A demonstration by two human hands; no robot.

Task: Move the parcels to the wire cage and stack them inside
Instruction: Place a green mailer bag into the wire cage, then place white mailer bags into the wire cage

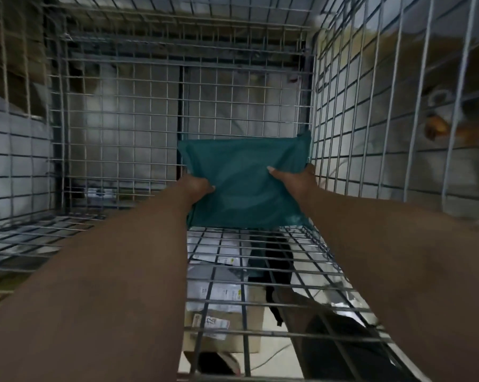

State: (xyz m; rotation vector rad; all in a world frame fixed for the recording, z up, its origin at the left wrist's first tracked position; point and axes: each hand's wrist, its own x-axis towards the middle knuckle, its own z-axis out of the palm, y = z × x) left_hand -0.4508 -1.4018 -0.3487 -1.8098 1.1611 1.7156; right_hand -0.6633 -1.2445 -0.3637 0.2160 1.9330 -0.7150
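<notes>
Both my arms reach into the wire cage [117, 139]. A teal soft parcel [244, 172] is held between them near the cage's back right corner, its lower edge close to the wire shelf [260, 260]. My left hand [197, 188] grips the parcel's left edge. My right hand [296, 180] grips its right side, thumb lying on top of the bag. The fingers under the parcel are hidden.
The cage's right mesh wall [370, 119] stands close beside my right hand. Through the wire shelf I see labelled parcels and a cardboard box [221, 312] on the floor below, plus dark items. Grey and white sacks sit behind the back mesh.
</notes>
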